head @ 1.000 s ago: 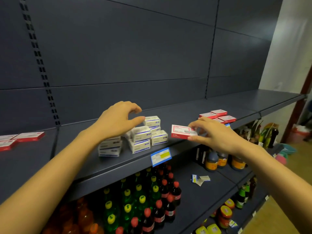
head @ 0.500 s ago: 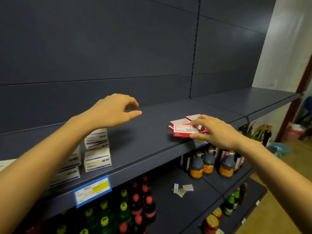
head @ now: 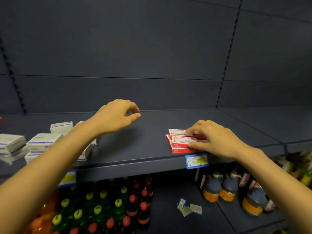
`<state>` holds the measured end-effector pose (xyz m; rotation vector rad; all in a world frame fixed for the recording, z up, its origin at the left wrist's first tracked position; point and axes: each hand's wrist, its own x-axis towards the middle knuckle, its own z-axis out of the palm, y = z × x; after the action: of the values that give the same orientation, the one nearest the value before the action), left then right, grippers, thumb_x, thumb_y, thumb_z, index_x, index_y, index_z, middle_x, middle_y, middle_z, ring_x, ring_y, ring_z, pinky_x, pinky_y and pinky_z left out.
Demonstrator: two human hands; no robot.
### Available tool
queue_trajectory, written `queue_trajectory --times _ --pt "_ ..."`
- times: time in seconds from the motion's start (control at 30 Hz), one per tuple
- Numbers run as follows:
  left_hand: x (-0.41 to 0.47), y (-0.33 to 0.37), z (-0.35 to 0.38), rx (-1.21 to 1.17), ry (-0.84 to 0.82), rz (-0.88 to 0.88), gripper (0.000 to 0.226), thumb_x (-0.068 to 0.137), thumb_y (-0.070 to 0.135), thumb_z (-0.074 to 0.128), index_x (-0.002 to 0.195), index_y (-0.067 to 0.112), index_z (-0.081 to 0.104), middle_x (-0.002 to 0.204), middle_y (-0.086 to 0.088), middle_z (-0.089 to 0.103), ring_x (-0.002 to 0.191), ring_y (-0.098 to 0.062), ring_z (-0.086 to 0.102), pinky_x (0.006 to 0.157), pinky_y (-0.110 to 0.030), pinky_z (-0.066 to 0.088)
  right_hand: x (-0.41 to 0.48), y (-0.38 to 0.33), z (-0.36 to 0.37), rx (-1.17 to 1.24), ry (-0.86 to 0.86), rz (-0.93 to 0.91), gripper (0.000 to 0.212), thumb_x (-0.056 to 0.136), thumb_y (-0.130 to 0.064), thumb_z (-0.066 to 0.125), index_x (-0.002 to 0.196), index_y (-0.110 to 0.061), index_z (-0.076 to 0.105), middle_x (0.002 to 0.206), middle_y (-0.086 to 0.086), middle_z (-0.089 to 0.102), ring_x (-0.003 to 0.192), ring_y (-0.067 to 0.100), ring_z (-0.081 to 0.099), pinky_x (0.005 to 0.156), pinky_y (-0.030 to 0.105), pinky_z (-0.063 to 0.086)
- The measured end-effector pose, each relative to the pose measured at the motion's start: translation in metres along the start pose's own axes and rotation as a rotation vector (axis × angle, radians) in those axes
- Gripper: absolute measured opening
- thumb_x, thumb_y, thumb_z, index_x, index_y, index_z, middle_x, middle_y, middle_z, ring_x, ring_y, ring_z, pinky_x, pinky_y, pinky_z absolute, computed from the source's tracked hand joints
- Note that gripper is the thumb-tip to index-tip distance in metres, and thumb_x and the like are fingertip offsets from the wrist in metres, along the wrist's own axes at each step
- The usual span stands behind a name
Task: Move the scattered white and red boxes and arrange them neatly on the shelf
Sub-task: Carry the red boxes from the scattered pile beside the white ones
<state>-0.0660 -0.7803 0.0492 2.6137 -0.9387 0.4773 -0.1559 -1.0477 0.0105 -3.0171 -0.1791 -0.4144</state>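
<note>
One dark shelf (head: 143, 149) carries everything: white boxes (head: 43, 141) jumbled at its left, red boxes (head: 179, 141) stacked near its front edge on the right. My right hand (head: 211, 139) grips that red stack from above. My left hand (head: 116, 115) hovers between the two groups, loosely curled, holding nothing.

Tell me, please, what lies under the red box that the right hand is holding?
A second red box lies under the top red box, on the shelf. The right hand covers the pile's right end, so further boxes there cannot be seen.
</note>
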Motion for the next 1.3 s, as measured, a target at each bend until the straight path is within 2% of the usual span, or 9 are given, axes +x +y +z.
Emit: queue_trajectory --times 0.23,0.47,0.67,0.83,1.0,1.07,1.2,1.3 --pt "-0.054 0.003 -0.012 0.108 0.075 -0.215 0.025 0.092 0.03 0.049 0.108 0.017 0.062 0.112 -0.003 0.064 0.101 -0.022 0.057 0.089 -0.039 0.047 0.032 -0.041 -0.007 0.091 0.062 -0.335 0.032 0.087 -0.048 0.051 0.119 -0.039 0.052 0.121 -0.02 0.051 0.114 0.005 0.045 0.09 0.033 0.044" --pt "-0.142 -0.026 -0.053 0.261 0.166 -0.477 0.025 0.092 0.032 0.047 0.108 0.018 0.061 0.113 0.0 0.063 0.106 -0.02 0.054 0.086 -0.035 0.046 0.067 -0.14 -0.002 0.199 0.069 -0.654 0.032 0.091 -0.041 0.049 0.123 -0.037 0.05 0.126 -0.016 0.051 0.117 0.008 0.046 0.091 0.032 0.043" --pt "-0.232 -0.055 -0.087 0.332 0.163 -0.694 0.027 0.092 0.035 0.047 0.111 0.02 0.058 0.115 0.0 0.061 0.106 -0.017 0.054 0.09 -0.036 0.046 0.077 -0.245 0.007 0.273 0.056 -0.835 0.032 0.091 -0.039 0.049 0.123 -0.037 0.051 0.128 -0.015 0.052 0.12 0.011 0.046 0.091 0.034 0.043" --pt "-0.295 -0.088 -0.116 0.349 0.146 -0.82 0.027 0.092 0.033 0.048 0.111 0.017 0.059 0.112 -0.002 0.062 0.103 -0.018 0.055 0.089 -0.038 0.048 0.078 -0.327 0.021 0.301 0.052 -0.9 0.032 0.09 -0.042 0.049 0.122 -0.037 0.051 0.129 -0.013 0.051 0.121 0.013 0.046 0.088 0.034 0.041" --pt "-0.323 -0.113 -0.134 0.374 0.123 -0.813 0.028 0.092 0.032 0.048 0.112 0.017 0.058 0.114 -0.003 0.062 0.103 -0.016 0.055 0.086 -0.032 0.047 0.086 -0.376 0.033 0.284 -0.001 -0.899 0.033 0.091 -0.043 0.049 0.123 -0.037 0.05 0.13 -0.013 0.051 0.119 0.011 0.048 0.091 0.035 0.045" --pt "-0.383 -0.177 -0.177 0.415 0.073 -0.805 0.028 0.092 0.033 0.047 0.113 0.018 0.058 0.115 -0.001 0.061 0.105 -0.014 0.054 0.087 -0.03 0.046 0.093 -0.474 0.052 0.289 0.019 -0.863 0.034 0.091 -0.043 0.049 0.123 -0.036 0.05 0.13 -0.012 0.052 0.12 0.011 0.048 0.093 0.038 0.046" --pt "-0.395 -0.19 -0.181 0.411 0.071 -0.775 0.028 0.092 0.034 0.047 0.112 0.019 0.058 0.114 0.0 0.061 0.107 -0.014 0.053 0.089 -0.031 0.047 0.101 -0.489 0.055 0.285 -0.018 -0.825 0.034 0.091 -0.043 0.049 0.123 -0.034 0.051 0.129 -0.011 0.054 0.116 0.011 0.051 0.09 0.037 0.047" --pt "-0.42 -0.229 -0.198 0.411 0.083 -0.776 0.028 0.092 0.034 0.047 0.113 0.019 0.058 0.114 0.0 0.062 0.107 -0.015 0.053 0.088 -0.032 0.047 0.108 -0.538 0.065 0.296 -0.056 -0.797 0.034 0.091 -0.042 0.049 0.123 -0.031 0.052 0.128 -0.008 0.054 0.115 0.013 0.052 0.088 0.035 0.048"
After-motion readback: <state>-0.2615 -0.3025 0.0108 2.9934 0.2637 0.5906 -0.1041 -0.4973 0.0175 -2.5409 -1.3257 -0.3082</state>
